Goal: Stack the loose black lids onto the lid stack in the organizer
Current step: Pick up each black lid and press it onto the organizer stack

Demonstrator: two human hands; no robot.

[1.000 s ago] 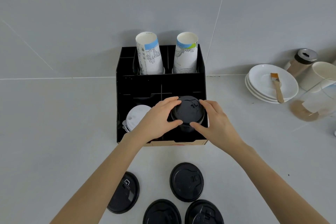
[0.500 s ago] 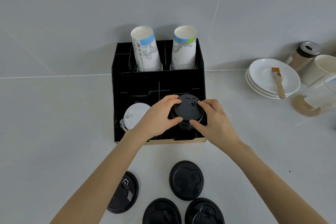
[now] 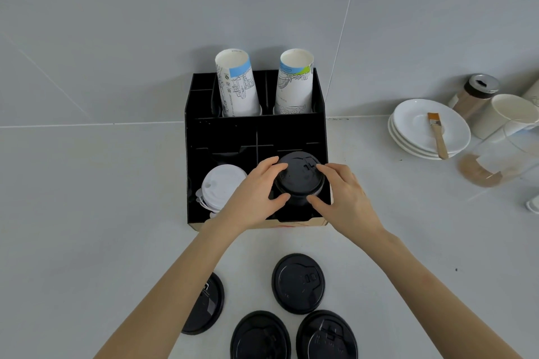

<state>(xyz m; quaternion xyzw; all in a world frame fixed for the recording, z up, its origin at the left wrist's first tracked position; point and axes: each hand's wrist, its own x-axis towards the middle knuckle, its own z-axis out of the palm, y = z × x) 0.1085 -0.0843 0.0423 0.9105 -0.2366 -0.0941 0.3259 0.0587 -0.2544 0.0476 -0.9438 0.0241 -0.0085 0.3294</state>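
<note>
Pinching the top lid [image 3: 299, 173] between both hands' fingers [image 3: 272, 167], uneven pressure could tip the stack [image 3: 299, 198] against the organizer [image 3: 256, 131] wall.

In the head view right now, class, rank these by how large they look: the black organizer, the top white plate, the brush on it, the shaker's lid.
1. black organizer
2. top white plate
3. brush
4. shaker's lid

The brush is longer than the lid, though thinner, so that pair is close.

Bare forearms, left hand [image 3: 256, 198], right hand [image 3: 347, 201]; no sleeves visible.
</note>
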